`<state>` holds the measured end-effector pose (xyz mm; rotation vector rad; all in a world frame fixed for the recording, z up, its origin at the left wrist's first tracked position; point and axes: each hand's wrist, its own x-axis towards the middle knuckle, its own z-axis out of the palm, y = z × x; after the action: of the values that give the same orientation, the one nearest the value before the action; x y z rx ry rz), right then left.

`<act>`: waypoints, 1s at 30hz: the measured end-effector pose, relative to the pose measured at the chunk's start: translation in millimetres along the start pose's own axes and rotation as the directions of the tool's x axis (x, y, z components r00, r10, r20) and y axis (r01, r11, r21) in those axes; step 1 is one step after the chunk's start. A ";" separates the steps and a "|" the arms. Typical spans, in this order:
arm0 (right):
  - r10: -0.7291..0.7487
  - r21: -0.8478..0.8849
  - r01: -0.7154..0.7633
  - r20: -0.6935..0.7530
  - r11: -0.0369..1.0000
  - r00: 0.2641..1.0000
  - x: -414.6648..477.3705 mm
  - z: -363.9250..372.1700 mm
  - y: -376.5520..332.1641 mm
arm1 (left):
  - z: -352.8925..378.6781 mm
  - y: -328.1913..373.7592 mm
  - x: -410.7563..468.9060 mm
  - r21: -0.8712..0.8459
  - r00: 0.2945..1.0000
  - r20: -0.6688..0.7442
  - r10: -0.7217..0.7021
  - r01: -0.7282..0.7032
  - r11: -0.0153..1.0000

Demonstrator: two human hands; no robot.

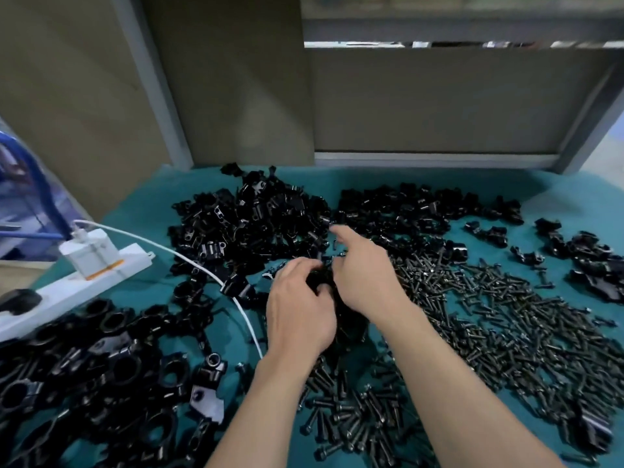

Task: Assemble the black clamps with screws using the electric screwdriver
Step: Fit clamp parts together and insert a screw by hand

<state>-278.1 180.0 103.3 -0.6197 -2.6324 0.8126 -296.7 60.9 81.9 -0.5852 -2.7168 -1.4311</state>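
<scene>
My left hand [299, 307] curls its fingers round a black clamp part [320, 280] at the middle of the teal table. My right hand [363, 270] meets it from the right, fingers on the same black part, index finger stretched toward the pile behind. A dark object [349, 324] lies under both hands; I cannot tell if it is the screwdriver. Loose black clamp pieces [250, 217] are heaped behind the hands. Black screws [499, 319] spread over the right and front. Assembled ring clamps [111, 366] lie at the front left.
A white power strip [84, 275] with a plugged adapter lies at the left edge, and its white cable [202, 265] runs across the cloth toward my left wrist. More clamp parts [591, 265] sit at the far right. Grey and tan panels [439, 96] close off the back.
</scene>
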 end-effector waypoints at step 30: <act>0.101 0.348 -0.010 -0.244 0.937 0.965 -78.5 -28.7 42.5 | 0.2 12.0 -30.2 -0.087 0.963 -0.011 0.270 -0.269 0.959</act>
<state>-185.9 186.3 87.6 -0.6546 -2.1769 1.0974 -264.7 57.6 85.6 -0.9199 -2.4638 -1.4817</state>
